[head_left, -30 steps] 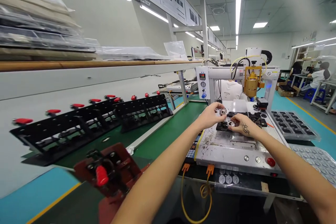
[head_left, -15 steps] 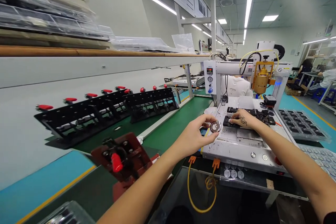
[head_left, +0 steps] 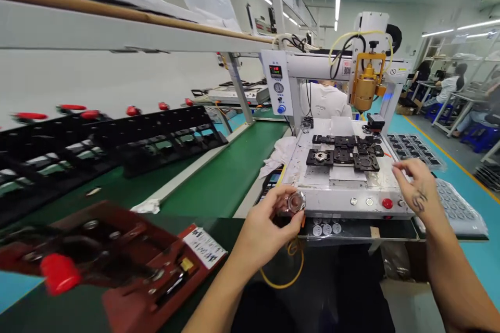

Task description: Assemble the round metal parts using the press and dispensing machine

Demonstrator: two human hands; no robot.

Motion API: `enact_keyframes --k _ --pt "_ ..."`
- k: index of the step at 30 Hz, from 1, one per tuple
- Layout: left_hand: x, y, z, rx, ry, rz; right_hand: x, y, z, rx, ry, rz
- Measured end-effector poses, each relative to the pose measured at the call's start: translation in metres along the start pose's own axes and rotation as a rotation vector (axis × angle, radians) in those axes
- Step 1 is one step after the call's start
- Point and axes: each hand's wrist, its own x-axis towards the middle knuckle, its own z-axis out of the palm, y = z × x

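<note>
The left hand [head_left: 265, 231] holds a small round metal part [head_left: 294, 202] in front of the near edge of the white machine base [head_left: 336, 195], its fingers [head_left: 291, 218] pinched around the part's rim. The part looks light and rigid, a shiny ring-like piece with a clear or hollow centre. I would judge it hard and a little slick, so a hold by the outer edge, as now, suits it better than pressing on the face. It is blurred, so finer detail cannot be made out.

The right hand [head_left: 416, 190] hovers over the right front corner of the machine base with fingers spread loose and nothing in them, just behind the red button [head_left: 386, 203].

On top of the machine base sits a black fixture [head_left: 344, 155] with several recessed nests. The left nest carries a silvery piece [head_left: 320, 156]; the others look dark, and I cannot tell whether they are filled. To the right of the machine base lie a dark tray [head_left: 414, 148] of square pockets and, nearer, a clear blister tray [head_left: 457, 208] with round pockets, contents unclear. Left of the base runs the green conveyor belt [head_left: 226, 177].
</note>
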Motion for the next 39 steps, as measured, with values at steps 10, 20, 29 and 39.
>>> enact_keyframes --k 10,20,29,39 --pt "-0.029 -0.08 0.081 0.025 -0.549 -0.034 -0.118 0.016 0.0 -0.061 0.086 0.183" --pt "-0.035 -0.125 0.108 0.125 -0.65 0.147 -0.157 -0.05 0.092 0.333 -0.636 -0.071" --pt "-0.043 -0.117 0.097 0.013 -0.702 0.073 -0.167 -0.047 0.106 0.171 -0.734 -0.125" --pt "-0.034 -0.11 0.092 0.02 -0.776 0.022 -0.205 -0.04 0.109 0.187 -0.443 -0.246"
